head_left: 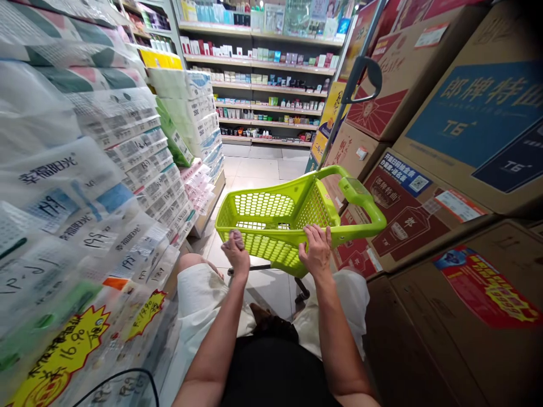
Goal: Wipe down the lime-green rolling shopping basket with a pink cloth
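A bright green shopping cart (pixel 271 234) with perforated basket walls stands crosswise in front of me, its handle end to the right. My left hand (pixel 237 257) is closed around a crumpled greyish-pink cloth (pixel 238 239) by the near wall, close to the cart's left end. Whether the cloth presses on the rim is hard to see. Over the near rim, toward the handle, my right hand (pixel 316 249) curls its fingers and grips the cart. The basket holds nothing that I can make out. Below it, a dark wheel (pixel 302 291) shows between my legs.
Stacked tissue packs (pixel 136 152) with yellow price signs (pixel 63 356) line the left side. Cardboard cartons (pixel 449 130) rise close on the right, with a grey-handled pole (pixel 362 79) beside them. Shelves (pixel 254 59) of small boxes and jars stand across the tiled floor (pixel 250 167).
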`<state>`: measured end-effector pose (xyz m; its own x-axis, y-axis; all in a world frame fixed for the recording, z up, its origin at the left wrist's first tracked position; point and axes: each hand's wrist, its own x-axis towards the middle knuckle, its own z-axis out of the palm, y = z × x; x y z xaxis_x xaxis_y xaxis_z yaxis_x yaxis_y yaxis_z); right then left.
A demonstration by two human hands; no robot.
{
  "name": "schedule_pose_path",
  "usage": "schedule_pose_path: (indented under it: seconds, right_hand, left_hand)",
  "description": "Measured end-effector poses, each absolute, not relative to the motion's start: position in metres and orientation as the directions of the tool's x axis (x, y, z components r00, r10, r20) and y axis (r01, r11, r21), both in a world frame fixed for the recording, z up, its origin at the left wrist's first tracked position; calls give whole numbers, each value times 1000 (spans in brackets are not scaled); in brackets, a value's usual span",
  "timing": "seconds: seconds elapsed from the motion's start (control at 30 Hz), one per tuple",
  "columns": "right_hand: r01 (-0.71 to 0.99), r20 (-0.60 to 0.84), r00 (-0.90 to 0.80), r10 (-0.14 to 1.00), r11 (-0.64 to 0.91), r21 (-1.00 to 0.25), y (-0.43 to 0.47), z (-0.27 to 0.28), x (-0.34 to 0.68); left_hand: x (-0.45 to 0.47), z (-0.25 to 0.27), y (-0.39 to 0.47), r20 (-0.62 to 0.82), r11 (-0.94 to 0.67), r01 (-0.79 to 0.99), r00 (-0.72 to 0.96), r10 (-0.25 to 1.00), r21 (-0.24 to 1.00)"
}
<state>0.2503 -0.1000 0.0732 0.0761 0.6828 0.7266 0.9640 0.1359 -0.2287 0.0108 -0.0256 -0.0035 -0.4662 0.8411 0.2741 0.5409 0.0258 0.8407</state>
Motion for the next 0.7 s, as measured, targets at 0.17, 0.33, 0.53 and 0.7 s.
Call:
schedule_pose_path:
  seconds: [0.17, 0.33, 0.53, 0.7]
  right_hand:
    - [972, 703, 7, 711, 161, -173, -100, 75, 249]
    - [982, 725, 33, 688, 114, -153, -100, 78, 244]
    - [988, 728, 48, 684, 77, -137, -105, 84, 258]
    - [976, 756, 126, 642, 55, -209, -107, 87, 270]
  left_hand:
    - [26, -1, -26, 306, -50, 540, -397, 865, 840]
    - [34, 2, -28, 277, -45, 502, -400, 874, 864]
    - [50, 11, -39, 324, -139, 527, -278, 904, 839]
    - [76, 21, -48, 321, -192, 501, -184, 929, 844]
